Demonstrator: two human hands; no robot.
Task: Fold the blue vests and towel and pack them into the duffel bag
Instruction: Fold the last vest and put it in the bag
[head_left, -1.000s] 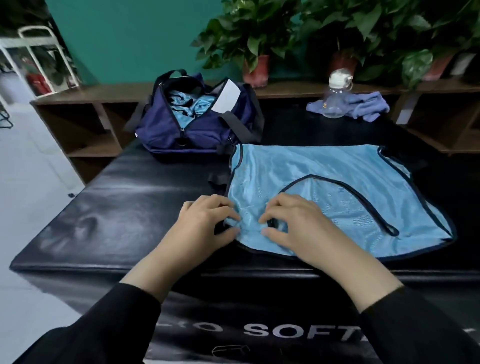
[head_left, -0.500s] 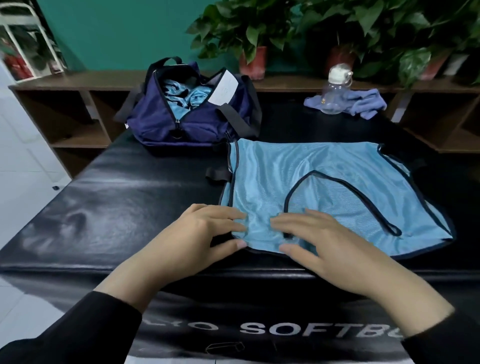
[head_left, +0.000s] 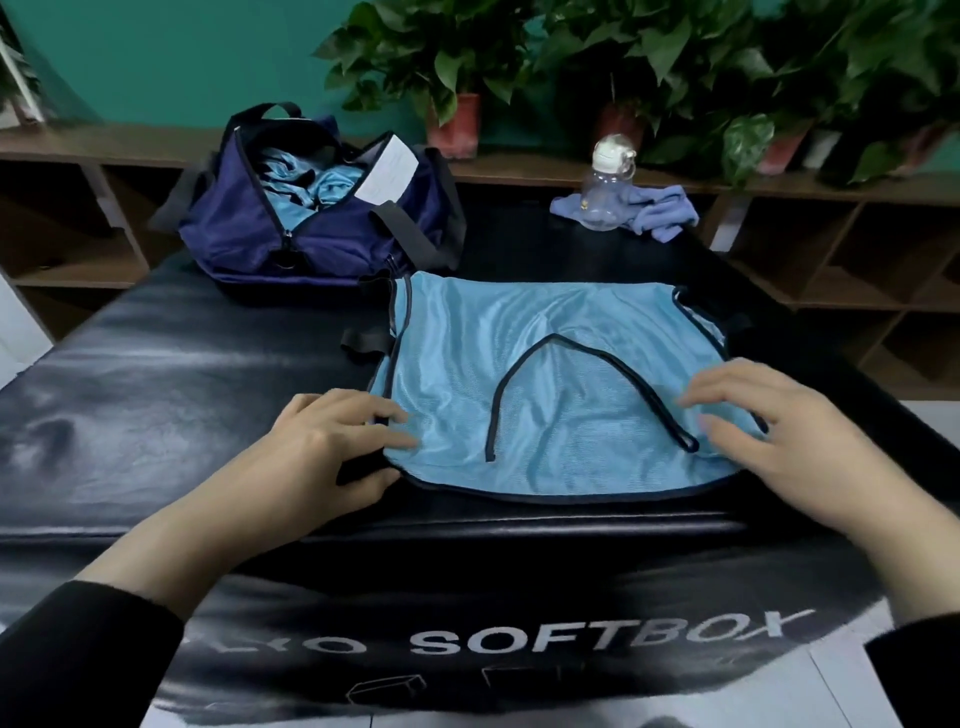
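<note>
The left hand (head_left: 332, 447) rests on the near left corner of the blue vest (head_left: 550, 384), fingers extended flat on the mesh and thumb at its hem, gripping nothing. The right hand (head_left: 779, 441) lies with spread, relaxed fingers on the vest's near right edge. The vest lies flat between and beyond both hands on the black mat (head_left: 156, 395). Beyond the left hand stands the open duffel bag (head_left: 322, 234), blue fabric inside. Beyond the right hand, the towel (head_left: 660, 213) lies behind a clear bottle (head_left: 605, 187).

"softbox" — white, on black box (head_left: 156, 364) front
</note>
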